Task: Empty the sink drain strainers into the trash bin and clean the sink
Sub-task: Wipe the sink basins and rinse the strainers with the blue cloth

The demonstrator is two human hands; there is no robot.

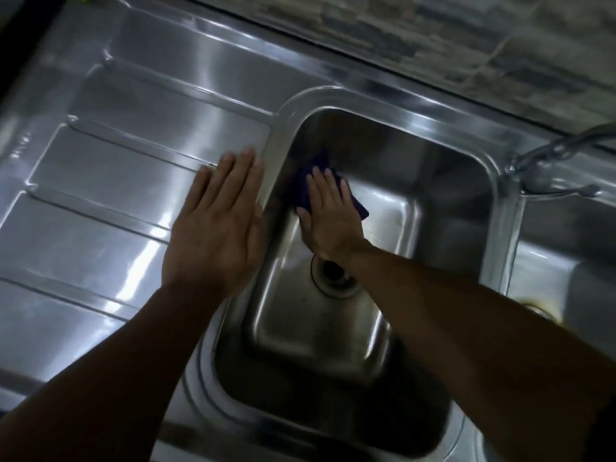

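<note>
The right hand [328,215] half hid the drain [333,280], pressing a cloth [313,180] flat-fingered inside the sink [433,181]; the left hand [216,228] lay flat on the drainboard [116,168].

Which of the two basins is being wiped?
The basin beside the drainboard: the right hand presses a blue cloth into it. The other basin, past the tap, is untouched.

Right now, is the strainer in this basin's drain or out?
Out, apparently: the drain shows a dark open hole, though an arm hides part.
</note>
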